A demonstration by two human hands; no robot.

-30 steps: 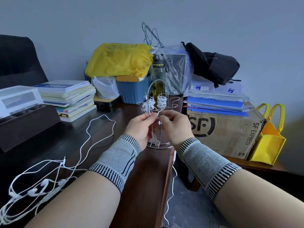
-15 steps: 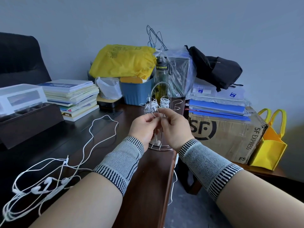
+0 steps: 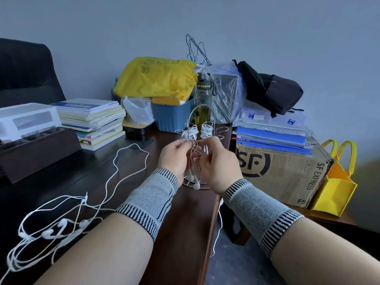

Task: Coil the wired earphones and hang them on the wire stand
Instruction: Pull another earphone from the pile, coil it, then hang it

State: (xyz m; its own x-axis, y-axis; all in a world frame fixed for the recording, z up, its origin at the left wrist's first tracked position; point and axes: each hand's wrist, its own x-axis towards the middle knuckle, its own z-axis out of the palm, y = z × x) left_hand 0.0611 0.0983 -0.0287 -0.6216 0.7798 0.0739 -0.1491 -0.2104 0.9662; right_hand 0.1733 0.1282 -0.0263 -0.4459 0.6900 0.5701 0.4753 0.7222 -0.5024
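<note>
Earphones in hand (image 3: 195, 150): a thin white cord, looped between both hands just in front of the wire stand; two earbuds (image 3: 193, 182) dangle below the hands near the stand's base. The loop looks loose, not yet a tight coil.
Wire stand (image 3: 202, 112): upright metal frame with an arched top, near the right edge of the counter (image 3: 127, 173).
Already hung: two white coils (image 3: 198, 130) sit side by side on the stand's upper prongs, just behind the hands.
Left hand (image 3: 174, 159): fingers curled, pinching the cord in front of the stand's left coil.
Right hand (image 3: 219, 161): fingers curled, pinching the cord's other side; two small white tips stick up above its fingers.
Progress, as a judgement: two sets appear done; the third is mid-coil and unhung.
Still waiting: a tangled heap of white earphones (image 3: 53, 231) lies on the counter, well to the left of the stand and nearer the viewer.
Behind the stand: a water bottle (image 3: 203, 95) and a blue bin (image 3: 172, 116).
</note>
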